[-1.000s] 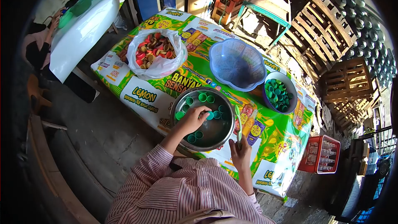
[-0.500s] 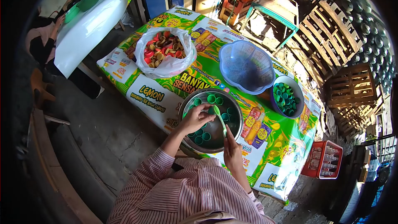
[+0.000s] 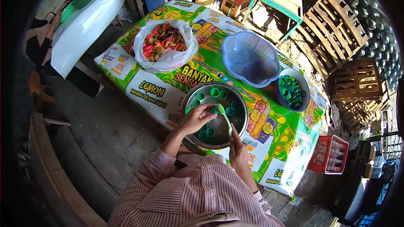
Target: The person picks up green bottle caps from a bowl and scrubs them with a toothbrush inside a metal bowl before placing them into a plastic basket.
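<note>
In front of me a round steel bowl (image 3: 243, 117) holds several green bottle caps (image 3: 215, 93). Over its middle, my left hand (image 3: 195, 120) pinches one green cap (image 3: 215, 110) between thumb and fingers. My right hand (image 3: 239, 148), at the bowl's near right rim, is closed around a slim light green spoon-like tool (image 3: 226, 120). The tool's wider end meets the cap in my left hand. Part of the bowl's near left side is hidden by my left hand and wrist.
A plastic bag (image 3: 185, 57) of red and gold caps sits on the printed tablecloth (image 3: 147, 88). Behind the bowl stands a blue basket (image 3: 252, 65); right of it, another bowl (image 3: 279, 97) holds green caps. A red crate (image 3: 322, 155) stands right. Another person (image 3: 40, 42) is far left.
The view has shifted slightly, so the table and bowl sit higher in it. Both hands keep their hold, the cap and the tool's head still together with small movements.
</note>
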Demonstrator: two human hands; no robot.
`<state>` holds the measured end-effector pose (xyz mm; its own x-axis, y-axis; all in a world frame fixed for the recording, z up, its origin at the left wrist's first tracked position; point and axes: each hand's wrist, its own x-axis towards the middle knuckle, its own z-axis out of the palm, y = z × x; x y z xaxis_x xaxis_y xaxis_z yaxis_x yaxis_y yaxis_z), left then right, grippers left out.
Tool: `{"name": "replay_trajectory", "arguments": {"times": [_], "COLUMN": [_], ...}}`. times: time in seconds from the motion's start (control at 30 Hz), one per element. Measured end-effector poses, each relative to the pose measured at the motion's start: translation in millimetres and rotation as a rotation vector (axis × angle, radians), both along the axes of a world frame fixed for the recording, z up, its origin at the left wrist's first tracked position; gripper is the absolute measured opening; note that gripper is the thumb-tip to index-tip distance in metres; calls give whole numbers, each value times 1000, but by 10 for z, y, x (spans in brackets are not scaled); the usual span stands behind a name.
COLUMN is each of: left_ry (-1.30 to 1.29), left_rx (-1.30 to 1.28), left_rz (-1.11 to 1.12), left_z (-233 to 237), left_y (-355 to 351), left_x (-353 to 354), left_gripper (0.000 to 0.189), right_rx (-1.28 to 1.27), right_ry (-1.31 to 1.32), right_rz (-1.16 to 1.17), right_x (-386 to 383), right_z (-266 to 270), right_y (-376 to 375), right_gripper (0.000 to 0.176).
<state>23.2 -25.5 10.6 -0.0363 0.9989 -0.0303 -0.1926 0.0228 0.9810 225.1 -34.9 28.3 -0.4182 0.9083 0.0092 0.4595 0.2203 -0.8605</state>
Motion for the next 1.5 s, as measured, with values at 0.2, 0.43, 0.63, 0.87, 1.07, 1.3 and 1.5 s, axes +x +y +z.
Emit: {"name": "replay_trajectory", "arguments": {"times": [0.2, 0.43, 0.63, 0.87, 1.07, 1.3, 1.5], "left_ry": [585, 597, 661, 648, 653, 674, 647], "left_rx": [157, 188, 164, 186, 179, 213, 193], "left_rz": [92, 142, 193, 205, 204, 207, 212], "left_z": [249, 264, 169, 160, 229, 243, 285], "left_y": [-57, -42, -83, -87, -108, -111, -132], "left_x": [29, 71, 55, 8, -16, -19, 19], "left_gripper": [31, 31, 29, 29, 29, 29, 29], "right_rx": [63, 81, 150, 130, 107, 177, 247], "right_ry": [4, -107, -222, -214, -189, -218, -231], "right_rz": [16, 23, 21, 24, -7, 54, 99], "right_x": [35, 87, 66, 87, 109, 43, 65], "right_z": [65, 56, 26, 65, 28, 50, -10], "right_y": [-46, -87, -57, -43, -25, -14, -16], "right_gripper": [42, 47, 47, 49, 49, 49, 48]}}
